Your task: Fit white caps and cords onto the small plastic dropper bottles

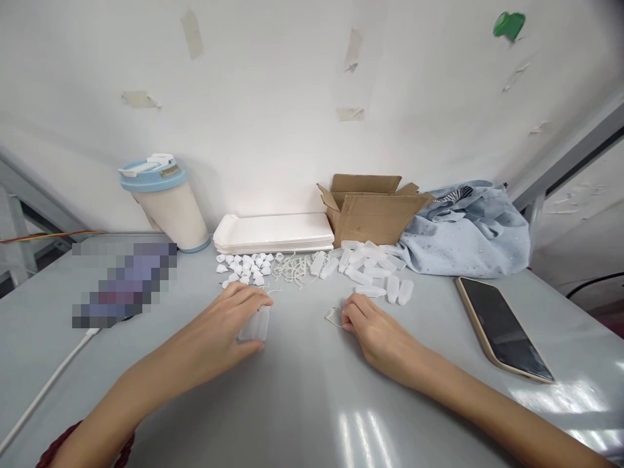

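My left hand curves its thumb and fingers around a few translucent plastic sleeves lying side by side at the tabletop. Across from it, my right hand is closed in a pinch on a thin white cord, whose loop sticks out to the left of the fingertips. Behind the hands lie small white plastic caps, a heap of short off-white cords and a scattered pile of more translucent sleeves. The fingertips of my right hand are partly hidden.
A stack of white trays and an open cardboard box stand against the wall. Light blue cloth lies at the right, near a phone. At the left are a tumbler, a blurred-out device and its white cable.
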A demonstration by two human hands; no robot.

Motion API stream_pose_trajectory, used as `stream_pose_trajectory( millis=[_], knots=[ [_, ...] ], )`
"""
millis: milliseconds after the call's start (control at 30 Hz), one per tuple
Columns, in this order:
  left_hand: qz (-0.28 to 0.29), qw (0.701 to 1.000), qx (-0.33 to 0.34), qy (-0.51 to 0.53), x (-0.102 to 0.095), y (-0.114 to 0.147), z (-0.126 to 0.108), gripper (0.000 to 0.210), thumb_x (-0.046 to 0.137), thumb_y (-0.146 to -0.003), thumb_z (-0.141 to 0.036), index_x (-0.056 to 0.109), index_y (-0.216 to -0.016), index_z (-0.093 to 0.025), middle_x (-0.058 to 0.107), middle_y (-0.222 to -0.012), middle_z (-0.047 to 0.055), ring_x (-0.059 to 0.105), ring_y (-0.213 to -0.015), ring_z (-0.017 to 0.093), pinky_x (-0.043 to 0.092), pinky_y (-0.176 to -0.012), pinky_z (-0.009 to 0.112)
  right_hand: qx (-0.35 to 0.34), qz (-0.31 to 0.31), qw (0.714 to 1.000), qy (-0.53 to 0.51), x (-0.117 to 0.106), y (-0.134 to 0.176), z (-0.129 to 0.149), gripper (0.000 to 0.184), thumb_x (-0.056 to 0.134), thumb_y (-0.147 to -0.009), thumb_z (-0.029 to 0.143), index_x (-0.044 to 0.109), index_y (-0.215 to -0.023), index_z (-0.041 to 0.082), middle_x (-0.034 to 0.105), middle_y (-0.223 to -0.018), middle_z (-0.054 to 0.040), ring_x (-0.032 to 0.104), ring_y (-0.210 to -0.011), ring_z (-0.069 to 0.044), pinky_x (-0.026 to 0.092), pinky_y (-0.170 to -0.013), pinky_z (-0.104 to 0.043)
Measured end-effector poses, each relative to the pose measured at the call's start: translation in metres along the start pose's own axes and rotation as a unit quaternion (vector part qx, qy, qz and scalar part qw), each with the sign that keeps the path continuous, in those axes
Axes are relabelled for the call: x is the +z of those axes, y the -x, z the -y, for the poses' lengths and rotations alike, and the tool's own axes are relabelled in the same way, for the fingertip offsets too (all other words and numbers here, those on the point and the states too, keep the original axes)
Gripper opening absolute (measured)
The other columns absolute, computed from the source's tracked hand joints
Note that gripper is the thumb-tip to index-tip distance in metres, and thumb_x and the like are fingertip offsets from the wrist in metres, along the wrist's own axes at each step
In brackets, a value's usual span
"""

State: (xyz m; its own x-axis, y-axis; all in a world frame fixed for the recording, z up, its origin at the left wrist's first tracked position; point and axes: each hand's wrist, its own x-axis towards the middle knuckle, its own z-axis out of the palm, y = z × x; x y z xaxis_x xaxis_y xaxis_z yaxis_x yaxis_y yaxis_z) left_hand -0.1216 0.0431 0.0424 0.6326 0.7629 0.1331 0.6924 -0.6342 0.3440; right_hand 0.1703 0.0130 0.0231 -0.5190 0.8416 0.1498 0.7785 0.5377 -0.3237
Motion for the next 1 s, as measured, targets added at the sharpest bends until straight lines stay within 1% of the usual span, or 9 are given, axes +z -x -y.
stream_pose_trajectory(
  millis=[200,333,467,567,700,800,867,933,1000],
  knots=[
    [0.01,1.0,-0.003,0.004,0.001,0.0,0.002,0.037,0.062,-0.08,-0.022,0.056,-0.117,-0.026,0.059,-0.121,0.005,0.049,-0.118,0.025,0.047,-0.092,0.039,0.001,0.005,0.999,-0.043,-0.004,0.0,0.002,0.028,0.036,-0.073,-0.008,0.043,-0.081,0.018,0.052,-0.085,-0.0077,0.048,-0.073,-0.018,0.045,-0.065,-0.031],
    [-0.012,1.0,0.003,-0.019,0.001,-0.002,0.0,0.041,0.064,-0.08,-0.026,0.055,-0.119,-0.026,0.058,-0.123,0.005,0.048,-0.119,0.026,0.049,-0.092,0.039,0.003,-0.01,0.997,-0.076,-0.007,0.002,0.004,0.026,0.036,-0.074,-0.006,0.043,-0.08,0.018,0.052,-0.08,-0.0065,0.046,-0.072,-0.018,0.044,-0.064,-0.03],
    [-0.074,0.996,0.038,-0.013,0.003,-0.007,-0.023,0.04,0.059,-0.086,-0.034,0.051,-0.123,-0.024,0.055,-0.125,0.009,0.048,-0.117,0.027,0.05,-0.09,0.042,0.016,0.002,0.982,-0.188,-0.01,0.003,0.01,0.018,0.038,-0.087,0.003,0.047,-0.082,0.018,0.055,-0.081,-0.005,0.05,-0.074,-0.016,0.044,-0.066,-0.028],
    [-0.071,0.993,0.09,0.007,0.009,-0.009,-0.049,0.035,0.055,-0.088,-0.026,0.049,-0.123,-0.023,0.055,-0.121,0.008,0.047,-0.115,0.024,0.049,-0.093,0.039,0.017,0.006,0.967,-0.255,-0.011,0.004,0.017,0.015,0.042,-0.091,0.01,0.052,-0.084,0.018,0.058,-0.082,-0.0031,0.053,-0.077,-0.015,0.045,-0.069,-0.027],
    [-0.064,0.988,0.137,0.015,0.021,-0.009,-0.071,0.023,0.056,-0.087,-0.018,0.055,-0.11,-0.018,0.057,-0.105,0.008,0.051,-0.101,0.023,0.052,-0.081,0.036,0.03,0.014,0.953,-0.302,-0.01,0.006,0.026,0.011,0.048,-0.091,0.014,0.056,-0.086,0.019,0.059,-0.082,-0.0017,0.055,-0.078,-0.014,0.044,-0.07,-0.026],
    [-0.063,0.988,0.144,0.003,0.029,-0.011,-0.073,0.011,0.051,-0.089,-0.014,0.058,-0.095,-0.018,0.056,-0.092,0.007,0.051,-0.087,0.021,0.051,-0.071,0.034,0.051,0.024,0.939,-0.34,-0.012,0.007,0.032,0.008,0.051,-0.09,0.019,0.057,-0.085,0.019,0.059,-0.081,-0.0001,0.054,-0.074,-0.012,0.044,-0.068,-0.024],
    [-0.067,0.986,0.155,0.005,0.033,-0.012,-0.071,0.017,0.045,-0.091,-0.01,0.059,-0.088,-0.018,0.055,-0.085,0.005,0.05,-0.08,0.019,0.049,-0.066,0.032,0.064,0.032,0.934,-0.351,-0.014,0.007,0.036,0.008,0.053,-0.09,0.023,0.057,-0.084,0.019,0.059,-0.078,0.0006,0.054,-0.072,-0.011,0.043,-0.063,-0.022],
    [-0.072,0.983,0.167,0.018,0.036,-0.014,-0.069,0.023,0.041,-0.092,-0.007,0.059,-0.083,-0.018,0.054,-0.079,0.004,0.049,-0.076,0.018,0.047,-0.064,0.03,0.071,0.036,0.938,-0.337,-0.015,0.007,0.036,0.01,0.053,-0.091,0.026,0.056,-0.084,0.019,0.059,-0.076,0.0006,0.055,-0.071,-0.012,0.042,-0.059,-0.021],
    [-0.078,0.981,0.171,0.037,0.037,-0.015,-0.067,0.023,0.041,-0.092,-0.007,0.059,-0.081,-0.018,0.054,-0.077,0.003,0.049,-0.076,0.017,0.046,-0.065,0.03,0.075,0.017,0.955,-0.285,-0.014,0.006,0.03,0.01,0.053,-0.091,0.028,0.055,-0.086,0.019,0.06,-0.078,-0.0008,0.057,-0.072,-0.013,0.043,-0.058,-0.023]
  ],
)
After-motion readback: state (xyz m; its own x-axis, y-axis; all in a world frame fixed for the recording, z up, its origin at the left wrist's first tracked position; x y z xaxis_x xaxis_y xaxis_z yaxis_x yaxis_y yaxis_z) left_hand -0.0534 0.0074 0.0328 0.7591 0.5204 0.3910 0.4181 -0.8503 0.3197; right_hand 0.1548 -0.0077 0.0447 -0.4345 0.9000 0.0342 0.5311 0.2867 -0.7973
